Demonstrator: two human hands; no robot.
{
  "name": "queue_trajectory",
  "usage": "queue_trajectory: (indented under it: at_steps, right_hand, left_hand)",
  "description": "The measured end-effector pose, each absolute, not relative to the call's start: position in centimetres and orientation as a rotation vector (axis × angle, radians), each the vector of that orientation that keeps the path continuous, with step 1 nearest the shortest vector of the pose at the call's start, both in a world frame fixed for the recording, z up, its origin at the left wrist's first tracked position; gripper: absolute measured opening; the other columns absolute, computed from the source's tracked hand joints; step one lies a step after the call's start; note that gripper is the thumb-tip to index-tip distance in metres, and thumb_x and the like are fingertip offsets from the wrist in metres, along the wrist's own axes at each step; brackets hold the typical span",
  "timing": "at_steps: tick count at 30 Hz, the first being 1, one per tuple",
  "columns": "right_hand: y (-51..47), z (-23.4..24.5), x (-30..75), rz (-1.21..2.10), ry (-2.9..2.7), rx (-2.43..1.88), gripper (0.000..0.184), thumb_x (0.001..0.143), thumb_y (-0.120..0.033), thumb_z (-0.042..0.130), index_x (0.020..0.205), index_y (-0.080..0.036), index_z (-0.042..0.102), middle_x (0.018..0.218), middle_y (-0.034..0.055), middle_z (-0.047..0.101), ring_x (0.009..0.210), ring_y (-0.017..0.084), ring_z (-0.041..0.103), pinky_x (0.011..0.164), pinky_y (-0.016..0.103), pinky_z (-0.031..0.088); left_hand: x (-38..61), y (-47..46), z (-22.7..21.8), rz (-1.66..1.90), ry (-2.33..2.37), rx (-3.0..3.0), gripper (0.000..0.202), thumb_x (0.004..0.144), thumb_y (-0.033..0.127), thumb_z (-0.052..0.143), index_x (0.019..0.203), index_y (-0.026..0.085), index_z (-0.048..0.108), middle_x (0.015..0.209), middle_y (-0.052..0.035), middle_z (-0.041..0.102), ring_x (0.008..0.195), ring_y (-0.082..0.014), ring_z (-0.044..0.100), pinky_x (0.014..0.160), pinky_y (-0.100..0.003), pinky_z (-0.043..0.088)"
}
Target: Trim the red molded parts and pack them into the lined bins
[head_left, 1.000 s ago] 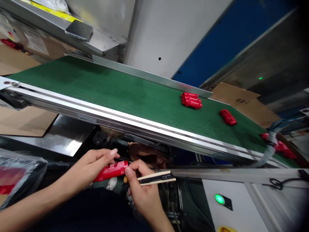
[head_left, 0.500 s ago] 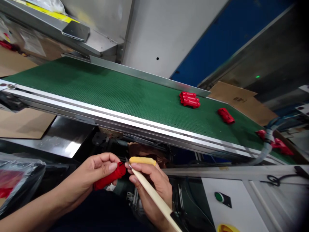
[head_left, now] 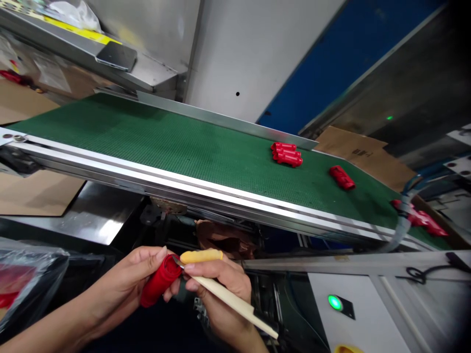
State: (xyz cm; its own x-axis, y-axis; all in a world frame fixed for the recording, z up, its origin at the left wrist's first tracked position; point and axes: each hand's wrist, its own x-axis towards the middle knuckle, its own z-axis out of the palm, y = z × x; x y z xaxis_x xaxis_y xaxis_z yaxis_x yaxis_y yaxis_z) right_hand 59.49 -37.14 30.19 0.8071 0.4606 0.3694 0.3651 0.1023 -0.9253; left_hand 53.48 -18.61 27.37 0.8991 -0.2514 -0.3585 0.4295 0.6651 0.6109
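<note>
My left hand (head_left: 128,282) is closed round a red plastic part (head_left: 159,281), held tilted below the conveyor's near edge. My right hand (head_left: 217,289) grips a small knife with a cream handle (head_left: 231,303); its blade tip touches the upper end of the red part. A yellowish cover sits on my right forefinger (head_left: 200,255). On the green conveyor belt (head_left: 165,142) lie a cluster of red parts (head_left: 286,153), a single red part (head_left: 342,177) and more red parts (head_left: 423,220) at the far right.
The belt's metal rail (head_left: 206,189) runs just above my hands. A black bag with red contents (head_left: 25,274) lies at the left. A lit green button (head_left: 334,302) sits on a white panel at the lower right. Cardboard (head_left: 364,157) lies behind the belt, and a phone (head_left: 116,55) rests on a ledge.
The red part has been turned in my left hand from lying sideways to tilted end-up. My right hand swung the knife round so its blade now meets the part's end.
</note>
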Motion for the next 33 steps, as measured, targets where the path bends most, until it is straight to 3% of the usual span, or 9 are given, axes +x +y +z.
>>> queue_trajectory:
  at_steps: [13, 21, 26, 33]
  right_hand:
    - [-36.7, 30.2, 59.2, 0.006, -0.629, -1.582, 0.016, 0.09, -0.017, 0.081, 0.102, -0.027, 0.082, 0.103, 0.0015, 0.081, 0.092, 0.016, 0.077, 0.085, 0.023, 0.062]
    - [-36.5, 30.9, 58.6, -0.081, -0.619, -1.697, 0.023, 0.09, -0.009, 0.076, 0.105, -0.026, 0.08, 0.104, 0.002, 0.08, 0.091, 0.015, 0.077, 0.083, 0.02, 0.063]
    - [-36.4, 30.2, 58.2, -0.118, -0.62, -1.772, 0.024, 0.092, -0.009, 0.073, 0.108, -0.026, 0.078, 0.105, 0.0022, 0.079, 0.09, 0.016, 0.077, 0.082, 0.022, 0.063]
    - [-36.5, 29.4, 57.4, -0.21, -0.635, -1.863, 0.023, 0.095, -0.013, 0.068, 0.113, -0.026, 0.073, 0.108, 0.0036, 0.076, 0.097, 0.018, 0.074, 0.085, 0.026, 0.061]
  left_hand:
    - [53.5, -18.8, 27.1, -0.317, 0.277, 0.831, 0.043, 0.092, 0.056, 0.072, 0.082, 0.014, 0.078, 0.07, -0.0071, 0.072, 0.066, -0.0133, 0.06, 0.066, -0.021, 0.046]
    - [53.2, -19.1, 27.0, -0.19, 0.35, 0.84, 0.036, 0.091, 0.05, 0.075, 0.109, 0.02, 0.078, 0.096, -0.0085, 0.077, 0.086, -0.0182, 0.065, 0.077, -0.024, 0.052]
    - [53.2, -19.2, 27.3, -0.118, 0.348, 0.909, 0.03, 0.088, 0.043, 0.08, 0.109, 0.023, 0.074, 0.1, -0.0061, 0.076, 0.088, -0.0176, 0.064, 0.071, -0.02, 0.052]
    - [53.3, -19.1, 26.6, -0.017, 0.342, 0.934, 0.026, 0.082, 0.032, 0.087, 0.104, 0.028, 0.073, 0.11, -0.0006, 0.072, 0.1, -0.0173, 0.066, 0.084, -0.021, 0.055]
